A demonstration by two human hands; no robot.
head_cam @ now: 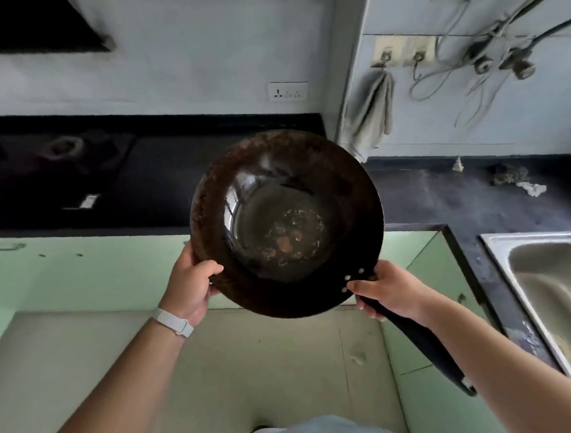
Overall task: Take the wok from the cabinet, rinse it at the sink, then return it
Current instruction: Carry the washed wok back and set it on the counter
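Note:
A dark, rust-rimmed wok (286, 221) is held up in the air in front of the black counter, its bowl facing me, with brownish spots in its bottom. My left hand (191, 284) grips its left rim. My right hand (385, 290) is closed on the black handle where it meets the rim; the handle runs down to the right. The steel sink (552, 288) is at the right edge, below and right of the wok. Pale green cabinet fronts (82, 270) run under the counter; their doors look closed.
A black counter (475, 203) wraps the corner, with a gas hob (62, 152) at the left. A grey towel (373, 112) hangs from a hook on the wall, beside cables and pipes (500, 56). A scrubber and scraps (513, 176) lie on the counter behind the sink.

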